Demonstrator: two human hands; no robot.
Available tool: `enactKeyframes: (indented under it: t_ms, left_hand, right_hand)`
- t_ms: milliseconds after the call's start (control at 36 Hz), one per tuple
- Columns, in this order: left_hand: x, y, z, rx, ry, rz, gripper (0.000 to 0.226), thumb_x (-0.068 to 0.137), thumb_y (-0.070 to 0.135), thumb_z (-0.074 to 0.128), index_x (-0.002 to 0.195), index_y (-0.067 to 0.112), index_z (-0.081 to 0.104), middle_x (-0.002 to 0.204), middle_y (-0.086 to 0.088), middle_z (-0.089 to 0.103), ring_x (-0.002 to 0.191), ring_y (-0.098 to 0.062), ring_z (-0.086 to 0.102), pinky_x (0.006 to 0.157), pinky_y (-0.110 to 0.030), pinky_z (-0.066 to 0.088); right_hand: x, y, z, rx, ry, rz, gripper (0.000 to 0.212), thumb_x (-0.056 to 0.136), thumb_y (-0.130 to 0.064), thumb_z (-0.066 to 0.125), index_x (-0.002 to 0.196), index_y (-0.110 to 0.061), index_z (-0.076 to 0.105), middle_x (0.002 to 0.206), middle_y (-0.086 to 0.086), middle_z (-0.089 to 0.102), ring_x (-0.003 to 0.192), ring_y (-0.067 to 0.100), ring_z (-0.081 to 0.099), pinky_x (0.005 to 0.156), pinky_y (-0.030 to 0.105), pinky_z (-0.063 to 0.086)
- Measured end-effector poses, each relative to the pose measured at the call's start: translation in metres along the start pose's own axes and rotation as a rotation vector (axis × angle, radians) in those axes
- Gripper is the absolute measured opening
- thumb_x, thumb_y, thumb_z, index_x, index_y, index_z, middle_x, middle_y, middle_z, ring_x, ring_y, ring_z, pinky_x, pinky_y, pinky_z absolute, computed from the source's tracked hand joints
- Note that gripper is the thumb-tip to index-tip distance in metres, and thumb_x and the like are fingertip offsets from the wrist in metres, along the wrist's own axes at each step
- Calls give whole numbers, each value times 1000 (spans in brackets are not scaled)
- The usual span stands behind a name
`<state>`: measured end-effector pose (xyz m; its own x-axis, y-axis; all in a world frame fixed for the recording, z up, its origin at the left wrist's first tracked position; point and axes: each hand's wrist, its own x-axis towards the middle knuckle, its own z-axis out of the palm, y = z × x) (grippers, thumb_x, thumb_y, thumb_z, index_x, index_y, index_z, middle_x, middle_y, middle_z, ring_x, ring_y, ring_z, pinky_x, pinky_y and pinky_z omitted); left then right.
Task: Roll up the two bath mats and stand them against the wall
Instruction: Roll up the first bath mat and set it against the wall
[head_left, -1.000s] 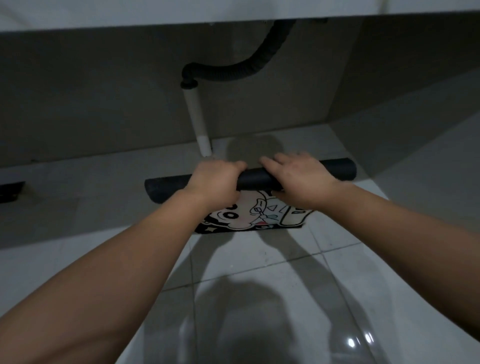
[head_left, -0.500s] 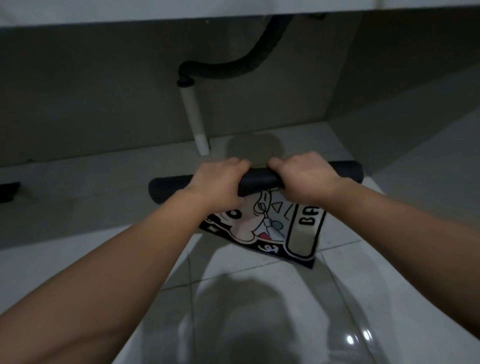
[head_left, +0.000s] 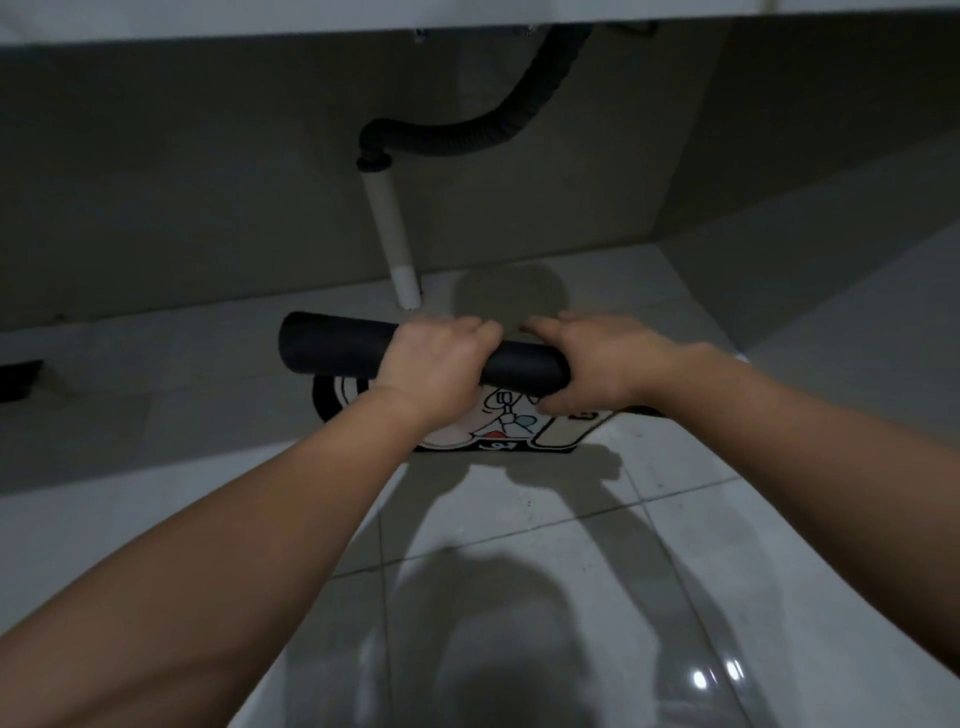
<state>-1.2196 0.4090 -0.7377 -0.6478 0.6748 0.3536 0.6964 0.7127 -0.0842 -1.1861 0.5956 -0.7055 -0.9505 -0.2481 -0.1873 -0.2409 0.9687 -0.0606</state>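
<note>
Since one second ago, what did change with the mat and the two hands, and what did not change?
The bath mat roll sits more to the left, so its right end now lies under the right hand. The printed flap was pulled out longer half a second ago and is short again. Both hands kept their hold; the left hand stays mid-roll. The white pipe, black hose and tiled floor are as before.

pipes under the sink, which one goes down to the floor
The straight white pipe. It runs down to the floor tiles behind the mat; the ribbed black hose curves up toward the sink.
</note>
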Motion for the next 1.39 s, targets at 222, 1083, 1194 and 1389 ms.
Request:
enactKeyframes:
  t_ms: [222,1083,1194,1389]
  left_hand:
    - [4,6,0,-29,-91,-39,43,72,26,65,113,19,53,103,-4,63,94,-29,58,74,-39,44]
    - [-1,6,7,48,-103,-49,56,72,31,69,123,18,49,108,-5,60,96,-29,58,74,-37,41]
    - [3,0,7,-139,-305,-94,64,70,40,71,127,26,43,115,-1,56,101,-25,57,69,-33,43]
    - [0,-15,9,-555,-528,-234,69,60,36,81,121,28,51,104,1,64,91,-20,61,78,-32,51]
  right_hand:
    - [-1,0,2,58,14,28,35,73,-32,71,101,-30,51,84,-4,59,73,19,54,61,28,39]
    - [-4,11,7,56,8,35,35,70,-32,71,101,-31,54,80,-5,59,72,19,56,61,29,42]
    - [-8,15,15,-248,262,-111,32,76,-29,64,106,-23,53,88,0,62,74,26,60,57,30,33]
    - [-7,13,31,-393,506,-292,36,71,-16,69,104,-8,61,78,10,62,61,31,58,53,34,39]
